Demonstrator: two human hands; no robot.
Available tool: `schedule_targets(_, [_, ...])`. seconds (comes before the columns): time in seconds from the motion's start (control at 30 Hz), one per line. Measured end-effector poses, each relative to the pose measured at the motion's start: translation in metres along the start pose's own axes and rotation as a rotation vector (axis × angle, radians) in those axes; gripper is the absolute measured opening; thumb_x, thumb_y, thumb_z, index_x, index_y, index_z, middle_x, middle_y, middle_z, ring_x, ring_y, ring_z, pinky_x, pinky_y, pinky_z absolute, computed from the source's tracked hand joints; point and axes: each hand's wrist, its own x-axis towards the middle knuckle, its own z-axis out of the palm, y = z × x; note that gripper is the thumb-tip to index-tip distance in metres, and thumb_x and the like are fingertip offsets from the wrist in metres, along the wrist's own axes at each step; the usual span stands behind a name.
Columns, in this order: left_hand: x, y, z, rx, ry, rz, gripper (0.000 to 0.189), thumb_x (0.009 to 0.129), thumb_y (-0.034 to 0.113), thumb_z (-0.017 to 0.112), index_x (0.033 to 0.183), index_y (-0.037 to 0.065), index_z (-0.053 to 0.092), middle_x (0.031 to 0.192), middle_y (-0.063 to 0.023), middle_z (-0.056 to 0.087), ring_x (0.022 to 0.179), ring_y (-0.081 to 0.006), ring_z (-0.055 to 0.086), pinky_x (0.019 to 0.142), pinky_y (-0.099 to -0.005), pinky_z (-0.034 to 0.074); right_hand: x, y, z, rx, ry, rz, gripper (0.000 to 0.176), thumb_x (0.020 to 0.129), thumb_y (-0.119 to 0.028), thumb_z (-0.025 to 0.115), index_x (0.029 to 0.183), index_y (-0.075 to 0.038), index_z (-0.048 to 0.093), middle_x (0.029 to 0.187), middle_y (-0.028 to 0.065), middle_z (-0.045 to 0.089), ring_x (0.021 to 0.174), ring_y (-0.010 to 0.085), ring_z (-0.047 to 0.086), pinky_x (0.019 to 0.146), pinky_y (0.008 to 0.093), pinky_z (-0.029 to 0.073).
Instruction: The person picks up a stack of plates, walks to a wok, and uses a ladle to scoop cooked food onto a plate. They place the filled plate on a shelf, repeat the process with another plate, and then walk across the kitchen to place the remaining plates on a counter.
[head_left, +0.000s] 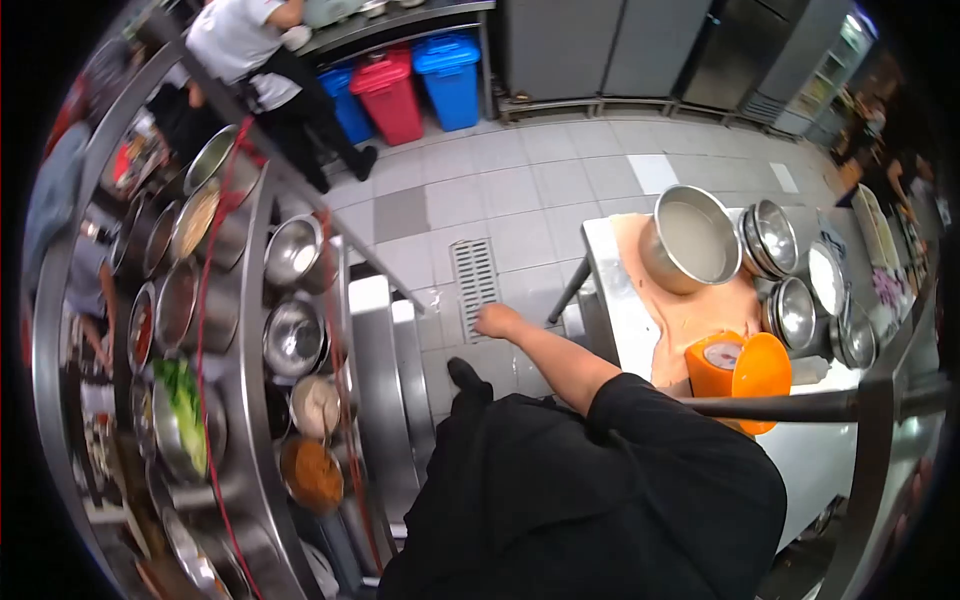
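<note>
My right hand (497,322) hangs low over the tiled floor, near a slotted drain grate (474,285). Its fingers are curled inward, and whether they hold anything is too small to make out. My left hand does not show. To the right of my forearm, a steel table (632,345) bears a large pot of cloudy liquid (692,240), an orange scale (715,362) with a round orange pan (762,372), and several steel bowls (795,312). Pinkish liquid or film (668,315) lies across part of the tabletop.
At left, a steel rack (245,400) holds bowls and pots, greens (182,400) and an orange-brown food (318,472). Another person (240,50) stands at the upper left by a red bin (388,95) and a blue bin (449,80). Steel cabinets (560,45) line the back.
</note>
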Motion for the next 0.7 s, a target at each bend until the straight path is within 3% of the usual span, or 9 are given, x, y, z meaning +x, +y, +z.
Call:
schedule_targets(0.13, [0.03,0.078,0.121,0.158,-0.265,-0.012,0.041,0.1,0.047,0.045,0.108,0.009,0.06,0.082,-0.006,0.065,0.07,-0.0201,0.065,0.056,-0.035,0.051,0.053,-0.002,-0.055,0.005,0.075,-0.029,0.021,0.078,-0.021,0.063,0.091,-0.005,0.068,0.087,0.0186,0.069,0.08,0.0365,0.068,0.073,0.0481,0.055])
schedule_targets(0.2, [0.046,0.13,0.185,0.238,-0.401,0.012,0.041,0.1,0.046,0.045,0.108,0.009,0.06,0.083,-0.006,0.066,0.07,-0.0202,0.065,0.057,-0.0352,0.051,0.079,0.005,-0.086,0.147,-0.2,0.094,0.021,0.078,-0.012,0.062,0.096,-0.004,0.068,0.087,0.017,0.069,0.072,0.0312,0.068,0.061,0.0454,0.056])
schedule_targets(0.23, [0.054,0.161,0.218,0.284,-0.473,0.032,0.041,0.1,0.046,0.046,0.108,0.009,0.06,0.083,-0.0061,0.066,0.07,-0.0202,0.065,0.057,-0.0352,0.051,0.095,0.013,-0.097,0.149,-0.178,0.116,0.021,0.078,-0.012,0.062,0.096,-0.004,0.068,0.087,0.017,0.069,0.072,0.0312,0.068,0.061,0.0454,0.056])
schedule_targets(0.3, [0.064,0.232,0.285,0.374,-0.611,0.093,0.041,0.1,0.046,0.046,0.108,0.009,0.06,0.083,-0.0061,0.066,0.071,-0.0203,0.065,0.057,-0.0354,0.051,0.128,0.052,-0.111,-0.003,-0.46,0.326,0.026,0.08,-0.01,0.058,0.102,0.001,0.068,0.089,0.0187,0.068,0.068,0.0279,0.067,0.053,0.0435,0.056])
schedule_targets(0.4, [0.069,0.341,0.392,0.499,-0.784,0.225,0.041,0.099,0.046,0.046,0.108,0.009,0.061,0.083,-0.0061,0.066,0.071,-0.0205,0.065,0.058,-0.0357,0.052,0.132,0.09,-0.17,0.085,-0.518,0.458,0.031,0.08,-0.009,0.055,0.105,0.006,0.066,0.093,0.0225,0.068,0.071,0.0305,0.069,0.053,0.0443,0.056])
schedule_targets(0.53, [0.039,0.481,0.525,0.614,-0.948,0.419,0.041,0.099,0.045,0.046,0.108,0.008,0.061,0.084,-0.0062,0.066,0.071,-0.0207,0.065,0.059,-0.036,0.052,0.151,0.156,-0.214,0.165,-0.263,0.619,0.027,0.08,-0.01,0.053,0.093,0.007,0.069,0.083,0.0226,0.07,0.069,0.0316,0.07,0.055,0.0457,0.056])
schedule_targets(0.63, [-0.016,0.567,0.626,0.696,-1.082,0.556,0.04,0.099,0.045,0.047,0.108,0.008,0.061,0.084,-0.0063,0.066,0.072,-0.0208,0.065,0.059,-0.0362,0.052,0.162,0.204,-0.224,0.292,-0.205,0.728,0.027,0.077,-0.007,0.056,0.095,0.003,0.073,0.089,0.0233,0.071,0.071,0.0314,0.071,0.063,0.0459,0.056])
schedule_targets(0.7, [-0.057,0.609,0.687,0.753,-1.166,0.623,0.04,0.099,0.045,0.047,0.108,0.008,0.061,0.085,-0.0063,0.066,0.072,-0.0209,0.065,0.06,-0.0364,0.052,0.17,0.236,-0.23,0.337,-0.153,0.752,0.022,0.076,-0.008,0.058,0.087,0.003,0.074,0.086,0.0219,0.072,0.072,0.0312,0.071,0.064,0.0464,0.056])
